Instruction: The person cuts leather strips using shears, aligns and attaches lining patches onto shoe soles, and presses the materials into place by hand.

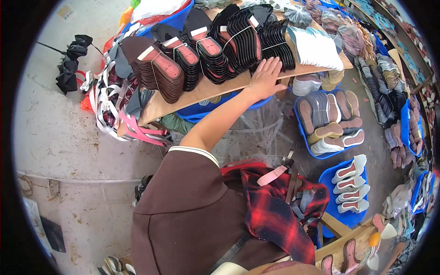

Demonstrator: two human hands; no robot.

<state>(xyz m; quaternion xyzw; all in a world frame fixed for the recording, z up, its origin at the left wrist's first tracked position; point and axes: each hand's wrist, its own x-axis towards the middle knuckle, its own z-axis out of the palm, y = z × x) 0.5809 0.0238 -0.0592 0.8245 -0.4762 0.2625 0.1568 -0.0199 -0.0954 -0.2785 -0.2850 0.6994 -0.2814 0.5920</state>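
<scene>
My left hand (267, 79) reaches out over the front edge of a wooden board (220, 96). Its fingers are stretched out, palm down, and appear to rest against the near end of a stack of black insoles (278, 49). Left of it stand more bundles of black insoles (236, 39) with pinkish patches, bound with thin bands. At the board's left end is a bundle of dark brown insoles (160, 75). Just right of the hand lies a pile of white insoles (316, 48). My right hand is not in view.
Blue trays (300, 133) of bundled insoles stand on the floor to the right. White and pink straps (107, 94) hang at the board's left. A red-and-black checked cloth (275, 206) lies across my lap. More insole piles (389, 78) line the far right.
</scene>
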